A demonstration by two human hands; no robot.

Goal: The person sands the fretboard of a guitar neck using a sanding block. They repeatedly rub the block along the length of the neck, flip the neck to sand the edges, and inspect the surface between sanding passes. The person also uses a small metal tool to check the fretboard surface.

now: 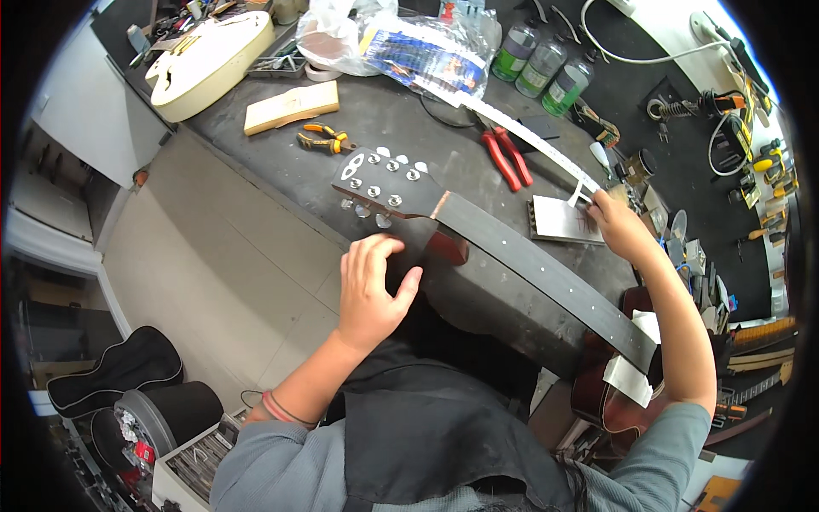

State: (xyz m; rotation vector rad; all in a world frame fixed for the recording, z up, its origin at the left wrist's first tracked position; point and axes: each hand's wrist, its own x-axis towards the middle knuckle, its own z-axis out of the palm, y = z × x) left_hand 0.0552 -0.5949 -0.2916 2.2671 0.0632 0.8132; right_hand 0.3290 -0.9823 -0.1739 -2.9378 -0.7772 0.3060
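Observation:
A dark guitar neck (pixel 537 275) without strings lies diagonally before me, its bare fingerboard dotted with inlays. Its headstock (pixel 382 183) has several metal tuners. My left hand (pixel 371 294) is open just below the headstock, fingers loosely bent and thumb apart. At the right, my right hand (pixel 621 224) grips the near end of a long white straightedge (pixel 537 132), which reaches across the bench toward the bottles. Beneath that hand sits a flat silver block (pixel 554 218). White paper (pixel 627 380) covers part of the red guitar body (pixel 589 397), partly hidden by my arm.
The dark bench (pixel 281 171) holds red pliers (pixel 508 162), yellow-handled cutters (pixel 322 136), a wooden block (pixel 290 107), several bottles (pixel 536 68) and a cream guitar body (pixel 205 64). Tools hang at the right. A black case (pixel 115 375) and a bin (pixel 183 410) stand on the floor, lower left.

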